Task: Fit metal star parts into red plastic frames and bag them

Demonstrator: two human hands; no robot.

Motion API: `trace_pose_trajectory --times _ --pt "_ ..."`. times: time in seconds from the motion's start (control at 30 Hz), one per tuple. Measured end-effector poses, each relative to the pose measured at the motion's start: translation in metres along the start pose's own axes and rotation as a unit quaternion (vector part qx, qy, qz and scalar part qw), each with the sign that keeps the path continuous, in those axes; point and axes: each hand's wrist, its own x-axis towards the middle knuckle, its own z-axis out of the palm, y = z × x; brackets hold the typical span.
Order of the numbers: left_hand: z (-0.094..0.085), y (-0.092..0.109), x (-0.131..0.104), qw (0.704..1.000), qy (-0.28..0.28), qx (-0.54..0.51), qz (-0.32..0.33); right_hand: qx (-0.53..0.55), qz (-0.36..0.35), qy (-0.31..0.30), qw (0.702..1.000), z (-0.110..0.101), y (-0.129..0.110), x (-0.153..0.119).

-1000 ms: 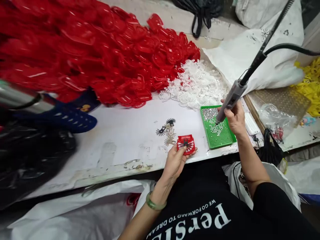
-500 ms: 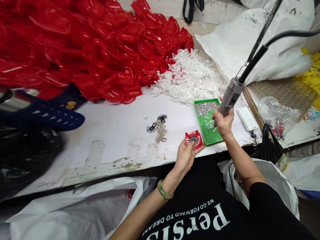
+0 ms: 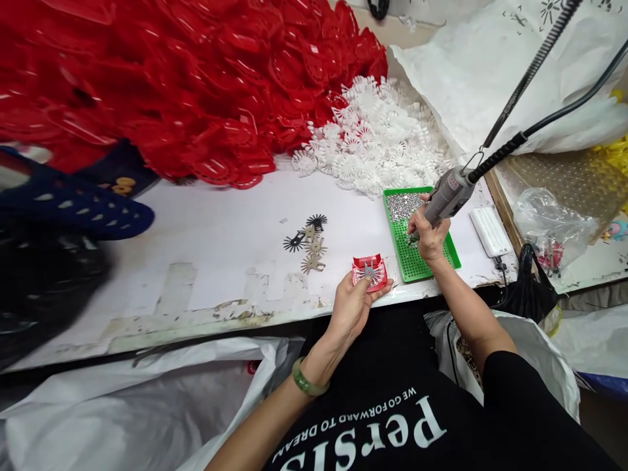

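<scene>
At the table's front edge, my left hand [image 3: 350, 301] grips a red plastic piece [image 3: 377, 263], thumb pressing on a grey fan-shaped part [image 3: 369, 271] laid over it. My right hand [image 3: 430, 237] is wrapped round a grey electric screwdriver [image 3: 447, 195], whose tip points down into a green tray [image 3: 415, 271]. Small silvery screws [image 3: 403, 205] fill the far end of that tray, and a thinner scatter lies under the tip. Whether a screw sits on the tip is too small to tell. Left of my left hand lie several black and tan fan-shaped parts [image 3: 314, 246].
A large heap of red plastic pieces [image 3: 210, 85] covers the back left, beside a pile of white fan-shaped parts [image 3: 375, 140]. The screwdriver hangs from a coiled spring [image 3: 532, 72] and a black cable [image 3: 574, 111]. A white power box [image 3: 489, 232] lies right of the tray.
My left hand, with the red piece, has shifted slightly left, away from the tray. The screwdriver leans over further, its tip still over the tray. The view has moved a little.
</scene>
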Motion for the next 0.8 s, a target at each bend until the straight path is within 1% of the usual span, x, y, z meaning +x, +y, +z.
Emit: trace_pose_trajectory --times 0.3,0.63,0.8 --pt "-0.0008 0.0004 0.0005 1.0 -0.003 -0.001 0.0 -0.002 -0.001 -0.015 1.0 0.0031 0.0028 0.0001" --pt "-0.0008 0.0019 0.0035 1.0 0.008 0.0 -0.002 -0.025 -0.03 0.001 0.999 0.002 0.0017 -0.0059" --pt "0.0016 0.0031 0.0043 1.0 0.001 0.003 -0.006 -0.036 -0.012 0.002 0.999 0.0017 0.0066 -0.0074"
